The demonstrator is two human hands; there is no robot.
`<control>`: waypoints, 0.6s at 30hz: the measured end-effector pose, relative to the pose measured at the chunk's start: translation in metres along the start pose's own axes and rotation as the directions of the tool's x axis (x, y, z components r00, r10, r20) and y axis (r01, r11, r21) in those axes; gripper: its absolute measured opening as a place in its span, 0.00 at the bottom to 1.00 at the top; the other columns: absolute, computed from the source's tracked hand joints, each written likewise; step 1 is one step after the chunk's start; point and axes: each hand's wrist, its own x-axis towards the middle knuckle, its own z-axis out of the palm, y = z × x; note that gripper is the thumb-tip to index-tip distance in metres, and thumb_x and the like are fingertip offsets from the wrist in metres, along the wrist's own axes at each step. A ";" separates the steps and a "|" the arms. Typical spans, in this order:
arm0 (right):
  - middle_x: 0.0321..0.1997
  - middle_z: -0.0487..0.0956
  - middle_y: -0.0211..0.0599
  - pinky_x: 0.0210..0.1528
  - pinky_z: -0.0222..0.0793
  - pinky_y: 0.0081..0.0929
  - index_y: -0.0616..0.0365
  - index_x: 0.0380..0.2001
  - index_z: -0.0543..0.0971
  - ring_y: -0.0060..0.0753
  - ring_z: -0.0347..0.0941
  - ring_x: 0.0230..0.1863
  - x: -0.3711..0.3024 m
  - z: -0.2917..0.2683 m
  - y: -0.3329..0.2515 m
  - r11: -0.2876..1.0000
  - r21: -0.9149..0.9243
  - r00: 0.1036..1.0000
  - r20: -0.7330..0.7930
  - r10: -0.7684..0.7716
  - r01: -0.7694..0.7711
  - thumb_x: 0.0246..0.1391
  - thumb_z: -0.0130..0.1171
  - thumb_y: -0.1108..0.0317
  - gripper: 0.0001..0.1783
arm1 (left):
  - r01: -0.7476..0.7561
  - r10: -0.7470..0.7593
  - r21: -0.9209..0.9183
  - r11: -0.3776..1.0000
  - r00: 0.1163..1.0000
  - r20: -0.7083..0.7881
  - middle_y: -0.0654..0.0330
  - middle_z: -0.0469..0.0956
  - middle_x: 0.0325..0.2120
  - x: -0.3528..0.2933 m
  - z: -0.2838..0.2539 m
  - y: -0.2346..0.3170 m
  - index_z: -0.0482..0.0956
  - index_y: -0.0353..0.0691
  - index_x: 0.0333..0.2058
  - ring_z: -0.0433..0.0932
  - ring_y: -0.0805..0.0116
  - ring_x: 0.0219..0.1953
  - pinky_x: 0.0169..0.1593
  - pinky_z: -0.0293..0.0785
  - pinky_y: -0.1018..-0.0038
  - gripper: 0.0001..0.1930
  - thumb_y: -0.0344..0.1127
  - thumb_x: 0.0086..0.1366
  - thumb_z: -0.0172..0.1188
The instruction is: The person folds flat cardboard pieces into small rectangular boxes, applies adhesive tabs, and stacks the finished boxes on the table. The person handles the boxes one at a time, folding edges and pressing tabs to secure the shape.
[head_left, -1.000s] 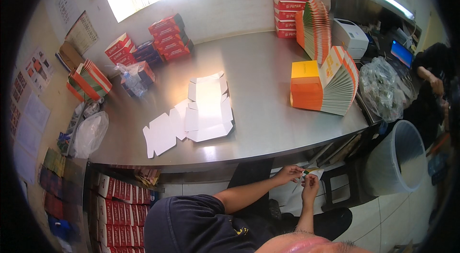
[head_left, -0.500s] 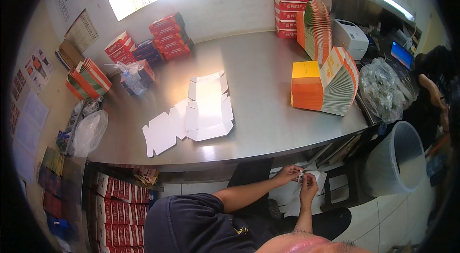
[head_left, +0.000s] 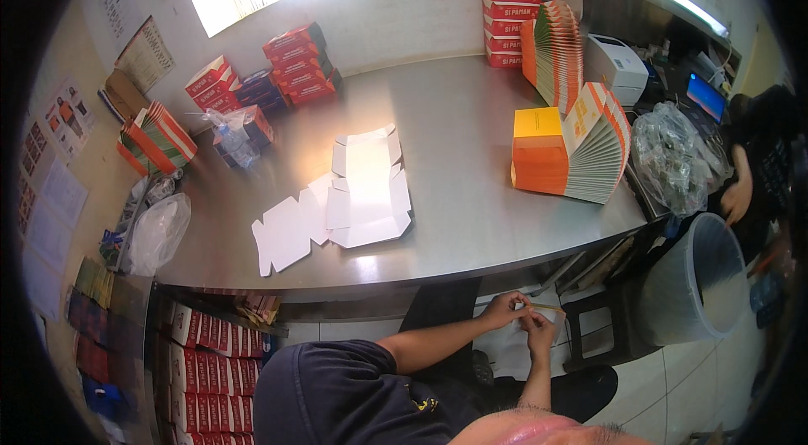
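Below the table's front edge, over my lap, my left hand (head_left: 505,311) and my right hand (head_left: 537,330) meet with fingers closed together. Between and beside them is a thin pale flat piece (head_left: 551,310), its upper edge tan; its kind is too small to make out, and my fingers partly cover it. On the metal table (head_left: 459,192) lies a white unfolded box blank (head_left: 366,201), spread flat with its flaps out. Joined to or overlapping its left side is another white cut-out piece (head_left: 282,234); I cannot tell which.
Fanned stacks of orange box blanks (head_left: 598,146) stand at the right. Red boxes (head_left: 299,66) and a clear bottle (head_left: 240,149) sit at the back left. A translucent bin (head_left: 694,277) and dark stool (head_left: 602,327) are on the floor at right; another person's hand (head_left: 738,192) shows beyond.
My hands have drawn closer together, and the pale piece has tilted so that its tan edge shows. The other person's hand at the far right has moved lower and to the left.
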 end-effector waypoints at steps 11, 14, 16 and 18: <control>0.29 0.83 0.36 0.36 0.72 0.22 0.70 0.37 0.80 0.25 0.78 0.31 -0.018 0.017 -0.029 0.932 -0.302 0.972 -0.058 -0.227 0.199 0.64 0.61 0.68 0.12 | 0.035 -0.035 0.017 0.999 0.999 0.012 0.69 0.76 0.23 -0.005 -0.010 0.017 0.84 0.38 0.41 0.72 0.84 0.24 0.31 0.72 0.78 0.16 0.43 0.62 0.71; 0.30 0.83 0.37 0.37 0.73 0.24 0.69 0.39 0.80 0.27 0.78 0.33 -0.007 0.013 0.001 0.973 -0.167 0.974 -0.133 -0.182 0.159 0.64 0.60 0.69 0.11 | -0.020 0.020 0.036 0.999 1.000 0.000 0.67 0.78 0.24 -0.001 -0.003 0.016 0.84 0.37 0.41 0.75 0.81 0.28 0.37 0.75 0.77 0.15 0.42 0.62 0.71; 0.32 0.83 0.39 0.39 0.74 0.26 0.68 0.41 0.79 0.28 0.79 0.35 -0.001 0.009 0.010 0.985 -0.129 0.980 -0.150 -0.134 0.115 0.63 0.61 0.68 0.12 | -0.023 0.022 0.059 0.998 1.000 0.009 0.65 0.79 0.24 -0.001 -0.002 0.015 0.84 0.38 0.40 0.77 0.79 0.30 0.40 0.76 0.77 0.13 0.40 0.62 0.70; 0.33 0.83 0.41 0.40 0.74 0.27 0.67 0.41 0.79 0.29 0.80 0.37 0.003 0.005 0.020 0.985 -0.140 0.980 -0.156 -0.121 0.099 0.63 0.61 0.66 0.12 | -0.061 0.059 0.120 0.991 0.998 0.022 0.64 0.79 0.24 0.000 -0.002 0.010 0.84 0.39 0.41 0.77 0.77 0.30 0.42 0.77 0.76 0.12 0.38 0.62 0.69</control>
